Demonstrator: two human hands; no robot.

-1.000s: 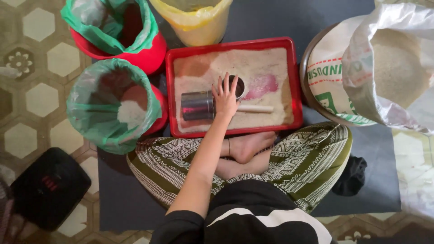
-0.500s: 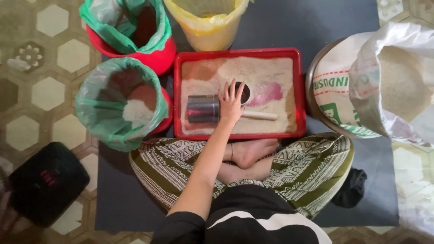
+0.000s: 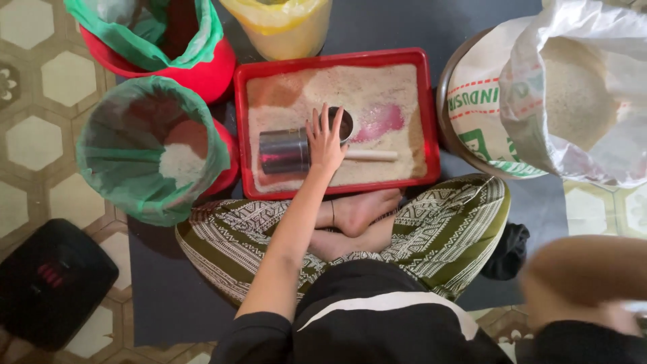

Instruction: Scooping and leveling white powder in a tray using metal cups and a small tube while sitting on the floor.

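My left hand (image 3: 326, 139) lies over a shiny metal can (image 3: 284, 151), fingers spread across its open dark mouth. The can rests tilted on its side in a red tray (image 3: 431, 114) that holds a layer of pale rice grains (image 3: 350, 84). A pink scoop (image 3: 385, 121) with a white handle lies in the grains just right of that hand. My right arm (image 3: 586, 280) is a blur at the bottom right, away from the tray, and the state of its hand cannot be made out.
A green-lined red bucket (image 3: 151, 145) with some rice stands left of the tray, another (image 3: 151, 34) behind it, and a yellow-lined container (image 3: 283, 27) at the back. A large open rice sack (image 3: 573, 94) stands at the right. A black object (image 3: 50, 280) lies at the lower left.
My left hand stays on the can. The view has shifted slightly, and my blurred right arm has come into view at the bottom right.
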